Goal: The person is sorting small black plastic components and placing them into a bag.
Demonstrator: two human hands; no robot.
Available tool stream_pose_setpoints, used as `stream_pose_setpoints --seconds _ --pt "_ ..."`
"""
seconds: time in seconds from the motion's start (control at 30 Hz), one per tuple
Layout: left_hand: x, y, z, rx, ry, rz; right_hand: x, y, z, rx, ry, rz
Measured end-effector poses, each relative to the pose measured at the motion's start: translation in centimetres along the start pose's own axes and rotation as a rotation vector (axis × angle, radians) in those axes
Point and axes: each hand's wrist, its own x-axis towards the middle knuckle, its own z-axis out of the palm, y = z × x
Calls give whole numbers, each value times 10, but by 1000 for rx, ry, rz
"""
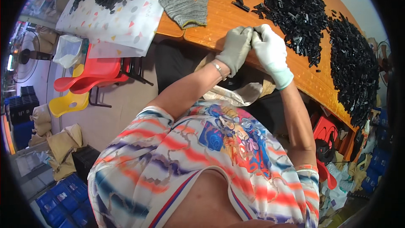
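Clock positions are read from the hands. The gloved left hand (pixel 237 47) and gloved right hand (pixel 271 52) meet at the near edge of the wooden table (pixel 219 10), fingers bent, tips pointing toward twelve. How far each grip is closed, and whether anything is held, cannot be told; the fingertips hide it. The heaped black pieces (pixel 297 14) lie at two o'clock, with a second heap (pixel 353 65) past three. Of the loose pieces (pixel 240 6) at eleven, the nearest has its long axis running ten to four. A spare grey glove (pixel 185 9) lies at ten o'clock
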Motion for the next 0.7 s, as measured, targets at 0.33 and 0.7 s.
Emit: stream_pose_setpoints --seconds 0.33,0.7 --pt "2 20 -4 -58 -282 -147 7 27 -1 689 28 431" --pt "-12 -9 -22 -314 -428 -235 -18 45 6 1231 -384 277"
